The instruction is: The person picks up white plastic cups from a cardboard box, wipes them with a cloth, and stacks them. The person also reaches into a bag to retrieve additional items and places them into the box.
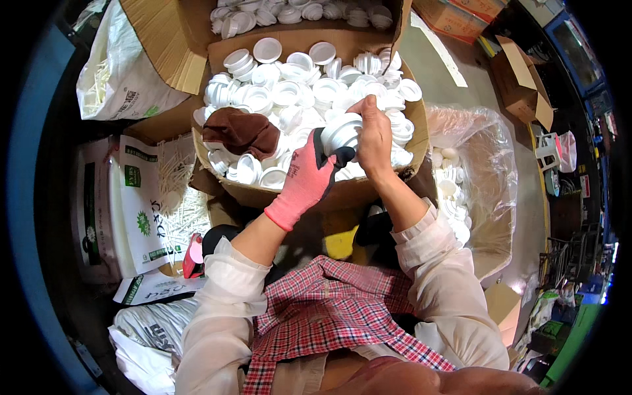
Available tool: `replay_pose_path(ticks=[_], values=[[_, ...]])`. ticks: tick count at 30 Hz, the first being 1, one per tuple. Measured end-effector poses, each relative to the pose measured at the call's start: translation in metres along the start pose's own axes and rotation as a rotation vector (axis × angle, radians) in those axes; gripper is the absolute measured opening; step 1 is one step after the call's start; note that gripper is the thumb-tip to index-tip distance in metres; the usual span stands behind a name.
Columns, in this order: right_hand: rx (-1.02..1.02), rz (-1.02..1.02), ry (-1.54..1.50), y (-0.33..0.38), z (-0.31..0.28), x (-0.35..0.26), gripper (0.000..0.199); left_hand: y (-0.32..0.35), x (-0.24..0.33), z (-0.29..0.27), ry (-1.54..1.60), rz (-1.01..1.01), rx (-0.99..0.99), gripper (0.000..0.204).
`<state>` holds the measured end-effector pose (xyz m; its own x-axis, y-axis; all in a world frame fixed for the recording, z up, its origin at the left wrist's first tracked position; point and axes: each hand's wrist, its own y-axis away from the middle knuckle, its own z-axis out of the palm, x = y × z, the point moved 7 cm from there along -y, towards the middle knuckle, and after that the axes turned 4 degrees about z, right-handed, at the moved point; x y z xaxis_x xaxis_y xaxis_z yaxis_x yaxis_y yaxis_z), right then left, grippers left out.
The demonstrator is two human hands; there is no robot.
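A white round stepped plastic cap point(342, 133) is held up between both hands, over a cardboard box filled with similar white plastic caps point(288, 93). My left hand point(311, 170) wears a pink glove with black fingertips and grips the cap from its lower left. Bare, my right hand point(374, 135) closes on the cap's right side with the thumb pointing up; part of its fingers is hidden behind the cap. A crumpled brown cloth point(242, 131) lies on the caps left of my gloved hand.
Farther off, a second lot of white caps point(289, 13) fills another box. To the right stands a box lined with clear plastic point(490, 191), with white pieces inside. On the left, thin white sticks point(181, 220) lie beside a printed white bag point(141, 197). Red-handled snips point(193, 255) rest nearby.
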<state>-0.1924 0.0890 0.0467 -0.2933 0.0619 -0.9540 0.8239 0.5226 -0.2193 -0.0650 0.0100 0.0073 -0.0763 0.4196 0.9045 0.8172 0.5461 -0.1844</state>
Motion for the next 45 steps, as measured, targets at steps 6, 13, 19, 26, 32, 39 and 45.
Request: replay_pose_path(ticks=[6, 13, 19, 26, 32, 39, 45], values=[[-0.001, -0.050, -0.003, -0.004, -0.005, -0.002, 0.053, 0.001, -0.010, 0.003, -0.022, 0.076, 0.179, 0.055], [-0.493, -0.297, 0.205, 0.008, -0.079, 0.003, 0.058, -0.012, -0.023, 0.042, 0.942, -0.302, -0.315, 0.049], [0.219, 0.265, 1.036, -0.016, -0.342, 0.232, 0.063, -0.034, -0.015, 0.012, 0.602, -0.288, -0.079, 0.042], [0.192, 0.626, 0.962, 0.054, -0.359, 0.400, 0.054, -0.040, -0.035, 0.000, 0.652, -0.302, -0.017, 0.040], [0.278, -0.145, 0.717, -0.024, -0.253, 0.206, 0.018, -0.036, -0.042, -0.022, 0.712, -0.218, 0.038, 0.037], [-0.798, 0.249, 1.037, -0.023, -0.059, 0.196, 0.031, -0.037, -0.054, 0.003, 0.682, -0.256, -0.072, 0.031], [-0.659, 0.314, 0.466, -0.034, -0.012, 0.099, 0.021, -0.008, -0.066, 0.001, 0.575, -0.602, -0.081, 0.053]])
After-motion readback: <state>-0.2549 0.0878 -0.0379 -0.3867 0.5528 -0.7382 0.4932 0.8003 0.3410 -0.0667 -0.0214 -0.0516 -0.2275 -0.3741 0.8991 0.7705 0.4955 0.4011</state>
